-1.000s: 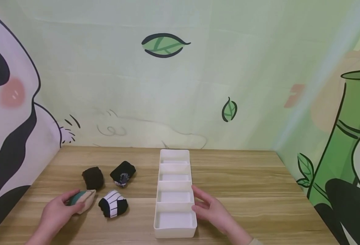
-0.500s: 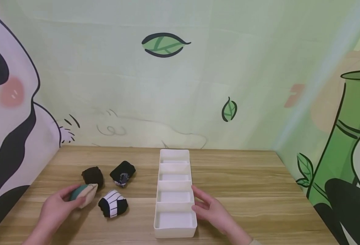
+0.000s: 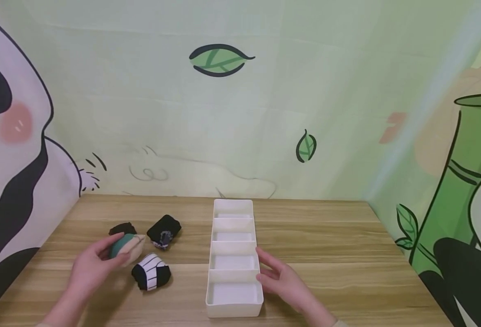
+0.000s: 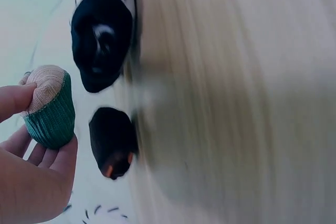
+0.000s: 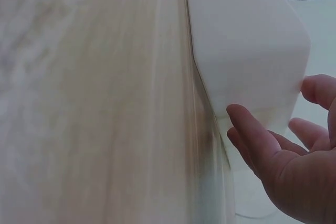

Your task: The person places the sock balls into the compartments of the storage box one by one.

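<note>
Panda wallpaper backs a wooden table (image 3: pixel 326 245) where the left hand (image 3: pixel 89 268) grips a rolled green-and-beige sock (image 3: pixel 126 247), raised just above the other sock rolls. The right hand (image 3: pixel 283 279) rests with relaxed fingers against the white divided tray (image 3: pixel 233 309). This looks like the carrying step; next, the roll needs lowering into one compartment.

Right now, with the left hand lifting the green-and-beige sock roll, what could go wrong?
1. The left hand holds the green-and-beige sock roll only at the fingers; it may slip or unroll.
2. The striped sock roll lies under its path and could get knocked.
3. The right hand merely touches the white divided tray; a bump could shift it.
</note>
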The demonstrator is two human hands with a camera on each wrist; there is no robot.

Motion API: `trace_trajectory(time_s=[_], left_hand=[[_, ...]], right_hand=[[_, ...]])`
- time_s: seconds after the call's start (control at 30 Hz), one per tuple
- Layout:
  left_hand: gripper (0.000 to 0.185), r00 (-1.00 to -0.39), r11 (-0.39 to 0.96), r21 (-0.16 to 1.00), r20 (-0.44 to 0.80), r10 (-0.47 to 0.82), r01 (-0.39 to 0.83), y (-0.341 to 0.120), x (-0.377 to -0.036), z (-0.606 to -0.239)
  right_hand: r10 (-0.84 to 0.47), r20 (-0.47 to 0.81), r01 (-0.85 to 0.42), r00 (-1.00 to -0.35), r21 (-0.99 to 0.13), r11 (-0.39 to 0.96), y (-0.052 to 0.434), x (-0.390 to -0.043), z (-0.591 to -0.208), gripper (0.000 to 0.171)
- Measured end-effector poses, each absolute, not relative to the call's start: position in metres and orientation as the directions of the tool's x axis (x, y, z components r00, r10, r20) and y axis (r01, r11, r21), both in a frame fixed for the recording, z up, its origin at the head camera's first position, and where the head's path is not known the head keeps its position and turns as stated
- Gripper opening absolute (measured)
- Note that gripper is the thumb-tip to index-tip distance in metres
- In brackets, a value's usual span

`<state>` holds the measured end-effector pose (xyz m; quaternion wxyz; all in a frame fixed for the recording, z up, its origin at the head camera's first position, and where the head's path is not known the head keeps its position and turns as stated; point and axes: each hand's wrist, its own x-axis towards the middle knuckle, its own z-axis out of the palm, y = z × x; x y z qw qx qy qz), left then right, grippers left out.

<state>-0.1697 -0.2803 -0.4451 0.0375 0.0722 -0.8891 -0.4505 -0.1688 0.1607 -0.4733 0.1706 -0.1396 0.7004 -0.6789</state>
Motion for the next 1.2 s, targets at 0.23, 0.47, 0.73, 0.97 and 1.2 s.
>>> trace_trajectory(time_s=[0.23,0.47,0.73,0.97,1.2], left_hand=[[0.065,-0.992,0.506,0.862,0.031,-0.12,-0.034,-0.254,-0.179,-0.443],[0.059,-0.989,0.485,0.872,0.117,-0.091,0.059,-0.229,-0.189,-0.44],[0.056,-0.993,0.442,0.895,0.1,-0.058,0.064,-0.2,-0.203,-0.436],[0.053,-0.99,0.378,0.92,0.133,-0.039,0.109,-0.17,-0.215,-0.433],[0.05,-0.985,0.368,0.917,0.17,-0.008,0.155,-0.143,-0.224,-0.426]], right_hand=[[-0.422,-0.045,0.025,-0.906,-0.998,0.054,0.16,-0.168,-0.473,0.068],[-0.411,-0.026,0.003,-0.911,-0.999,0.054,0.16,-0.167,-0.476,0.067],[-0.397,-0.03,0.001,-0.917,-0.997,0.072,0.16,-0.167,-0.476,0.066],[-0.4,-0.021,-0.004,-0.916,-0.998,0.061,0.159,-0.166,-0.475,0.066],[-0.396,-0.021,-0.006,-0.918,-0.998,0.069,0.159,-0.166,-0.476,0.065]])
